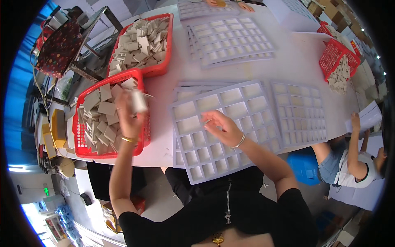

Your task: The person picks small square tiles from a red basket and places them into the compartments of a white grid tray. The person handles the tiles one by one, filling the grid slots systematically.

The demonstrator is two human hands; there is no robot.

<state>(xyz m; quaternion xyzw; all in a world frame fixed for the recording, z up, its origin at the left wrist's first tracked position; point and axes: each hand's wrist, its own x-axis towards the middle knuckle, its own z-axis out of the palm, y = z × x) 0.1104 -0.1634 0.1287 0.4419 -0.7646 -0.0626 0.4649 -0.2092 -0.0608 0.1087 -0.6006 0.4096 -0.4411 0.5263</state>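
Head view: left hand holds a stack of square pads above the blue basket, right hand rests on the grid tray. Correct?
Not quite: the basket is red, not blue. The head view shows the left hand holding a small stack of pale square pads above that red basket, which is full of the same pads, while the right hand rests on the white grid tray.

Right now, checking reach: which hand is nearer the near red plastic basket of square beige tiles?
Left. The left hand hovers over the basket; the right hand rests on the grid tray.
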